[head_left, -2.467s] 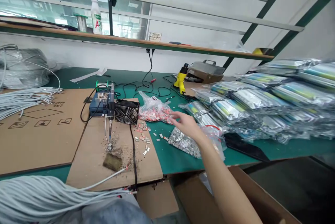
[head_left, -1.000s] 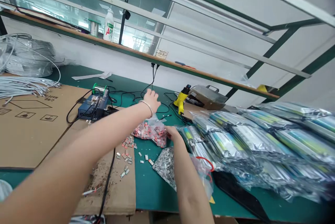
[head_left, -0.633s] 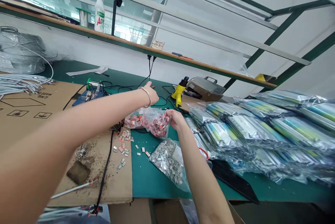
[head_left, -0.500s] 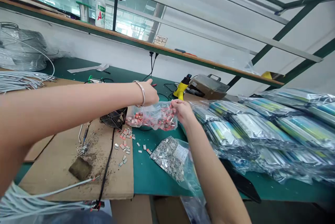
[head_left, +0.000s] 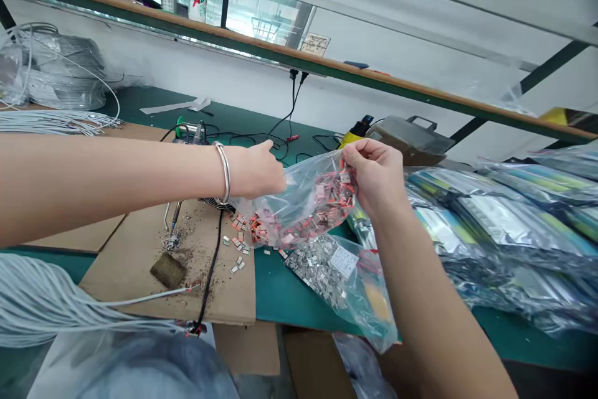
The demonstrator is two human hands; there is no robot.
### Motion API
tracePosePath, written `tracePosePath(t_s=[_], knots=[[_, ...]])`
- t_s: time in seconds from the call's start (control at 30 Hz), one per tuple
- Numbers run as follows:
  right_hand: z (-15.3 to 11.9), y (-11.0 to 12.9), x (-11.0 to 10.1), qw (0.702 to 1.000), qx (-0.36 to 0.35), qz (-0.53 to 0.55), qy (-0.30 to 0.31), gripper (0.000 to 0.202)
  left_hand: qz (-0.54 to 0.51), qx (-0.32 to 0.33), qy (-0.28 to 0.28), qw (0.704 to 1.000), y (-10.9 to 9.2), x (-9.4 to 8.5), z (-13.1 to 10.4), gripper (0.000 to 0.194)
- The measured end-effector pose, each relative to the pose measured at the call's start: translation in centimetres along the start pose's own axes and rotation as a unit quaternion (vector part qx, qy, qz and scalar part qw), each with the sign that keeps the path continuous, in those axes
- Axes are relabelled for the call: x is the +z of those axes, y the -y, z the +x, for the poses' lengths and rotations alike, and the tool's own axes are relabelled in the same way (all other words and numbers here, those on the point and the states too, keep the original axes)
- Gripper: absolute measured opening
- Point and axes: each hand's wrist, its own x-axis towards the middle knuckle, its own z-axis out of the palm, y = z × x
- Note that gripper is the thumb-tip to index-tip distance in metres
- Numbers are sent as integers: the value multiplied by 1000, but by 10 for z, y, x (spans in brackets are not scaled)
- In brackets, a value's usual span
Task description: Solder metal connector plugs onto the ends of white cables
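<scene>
A clear plastic bag (head_left: 303, 215) of small metal parts with red-orange pieces hangs stretched over the bench. My right hand (head_left: 378, 175) pinches its upper right edge between thumb and fingers. At the bag's left side my left hand (head_left: 259, 168), with a silver bangle at the wrist, is closed on the plastic; its fingertips are mostly hidden. Loose small metal parts (head_left: 239, 243) lie under the bag's left end, on the cardboard (head_left: 140, 290). Just below it, a second clear bag (head_left: 317, 268) holds many silver metal parts and a white label.
A soldering iron (head_left: 176, 215) and a brown sponge (head_left: 168, 270) rest on the cardboard. Grey cables (head_left: 42, 299) are bundled at left. Wrapped packages (head_left: 467, 218) are stacked at right. A yellow-and-black tool (head_left: 355, 131) stands behind my right hand, below a shelf (head_left: 261, 50).
The bag of red-orange parts has been raised and drawn out wider, nearer to me. My right hand has moved right and up with its edge. The camera view has shifted too.
</scene>
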Motion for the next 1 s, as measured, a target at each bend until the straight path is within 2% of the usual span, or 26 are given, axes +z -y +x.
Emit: tracePosePath(t_s=[0.1,0.17,0.23,0.3,0.37,0.43,0.5,0.6,0.7,0.77,0.8,0.83,0.93,1.0], knots=[[-11,0,10,1000,-2,-7,30,14,-25,-9,20,999,-7,12,6,27],[-18,-4,18,998,1,-13,58,14,-65,-18,26,997,-7,18,13,52],[-25,-9,24,996,2,-19,88,16,-162,-24,4,987,-4,22,23,76],[-30,-18,28,994,0,-27,110,18,-282,-23,-44,958,1,25,34,84],[-32,-28,28,992,0,-35,122,21,-351,-15,-81,933,6,27,43,67],[-33,-37,23,991,2,-42,127,22,-367,-12,-91,926,11,29,50,36],[-33,-45,12,988,3,-49,144,24,-367,-11,-106,924,14,29,54,16],[-37,-53,-9,975,10,-70,212,33,-362,-3,-137,922,16,29,54,9],[-50,-60,-25,957,21,-112,268,75,-359,3,-144,922,19,26,50,10],[-63,-64,-28,958,0,-153,243,98,-359,8,-141,922,22,26,49,13],[-69,-65,-27,960,-18,-174,217,99,-361,11,-138,922,24,26,49,14],[-74,-66,-25,962,-35,-192,191,91,-363,17,-136,922,26,27,49,14],[-78,-64,-19,965,-48,-211,146,37,-367,26,-131,921,31,29,52,17],[-73,-57,-18,969,-27,-192,152,26,-369,23,-128,920,34,28,53,20]])
